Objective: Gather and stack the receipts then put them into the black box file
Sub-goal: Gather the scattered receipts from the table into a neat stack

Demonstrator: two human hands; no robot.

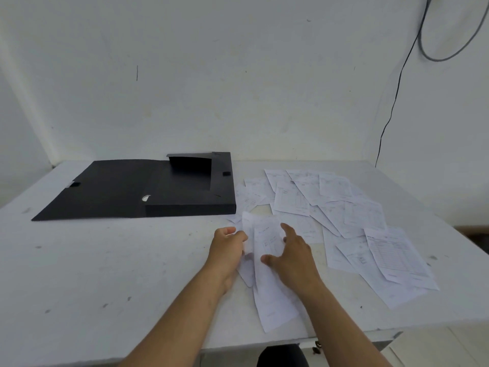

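The black box file (148,189) lies open on the white desk (92,260), its lid folded flat to the left. Just right of the box file, loose receipts (330,205) spread across the desk, overlapping. In front of the box file's right corner, the left hand (227,247) grips a few gathered receipts (266,242), while the right hand (293,252), fingers spread, presses on the same small bundle.

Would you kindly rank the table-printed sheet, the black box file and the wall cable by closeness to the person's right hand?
From the right hand:
1. Table-printed sheet, to its right on the table.
2. Black box file, lying open, beyond it to the left.
3. Wall cable, hanging far right on the wall.
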